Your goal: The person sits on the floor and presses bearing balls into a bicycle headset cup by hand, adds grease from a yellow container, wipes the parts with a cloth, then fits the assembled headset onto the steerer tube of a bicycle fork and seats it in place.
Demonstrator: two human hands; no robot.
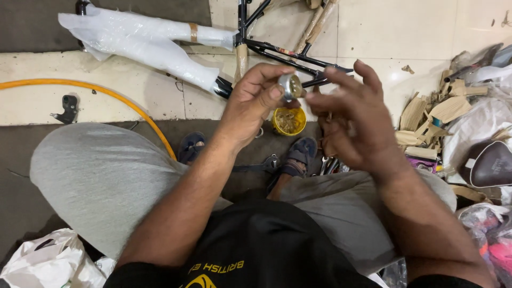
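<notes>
Left hand (255, 98) pinches a small round silver metal part (290, 85) between thumb and fingertips, held up in the air in front of the body, open end facing the camera. Right hand (354, 114) is just right of the grip, fingers spread and loosely curled, fingertips touching or almost touching the part's right edge; can't tell if it actually grips anything, so grip state on that side is unclear. Directly below the grip, on the floor, sits a small yellow tub (289, 121) with brownish grease-like contents. Below that, the person's sandalled feet (298, 154) and some spanners (328, 165) lying by the right foot. Behind and above the grip, a black bicycle frame (277, 50) lies on the tiled floor, part of it wrapped in white plastic foam (144, 40) off to the upper left. Far left of the grip, an orange hose (106, 93) curves across the floor. Right of the grip, a pile of torn cardboard scraps (432, 117) and a dark brown saddle (488, 165). Grey trousers on both knees below; white plastic bag (48, 261) at lower left.
</notes>
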